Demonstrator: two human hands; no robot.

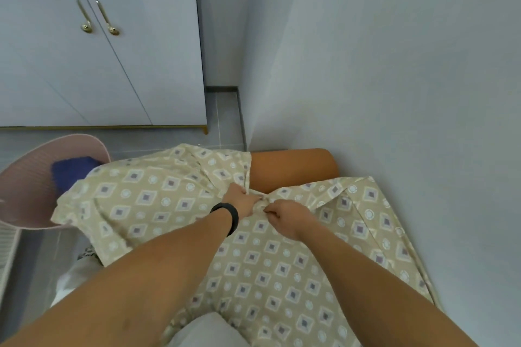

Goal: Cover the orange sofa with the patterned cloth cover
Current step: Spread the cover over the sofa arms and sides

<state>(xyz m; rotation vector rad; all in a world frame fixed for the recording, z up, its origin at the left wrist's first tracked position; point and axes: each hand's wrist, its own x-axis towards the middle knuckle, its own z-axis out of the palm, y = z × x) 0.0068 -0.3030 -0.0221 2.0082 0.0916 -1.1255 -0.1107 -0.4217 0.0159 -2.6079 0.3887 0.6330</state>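
The patterned cloth cover (270,256), beige with diamond and circle prints, lies over most of the orange sofa (293,167). Only the sofa's far corner shows bare, against the wall. My left hand (242,201), with a black band on its wrist, grips a bunched fold of the cover at the edge of the bare patch. Just right of it, my right hand (287,218) pinches the same gathered cloth. The two hands almost touch. The cover's left part hangs off the sofa's side.
A pink laundry basket (25,177) with blue fabric (73,170) inside stands at the left, partly under the cover. A white cabinet (118,51) with gold handles stands beyond it. A grey wall (394,79) runs along the sofa's right side. Grey tiled floor (225,118) lies between cabinet and wall.
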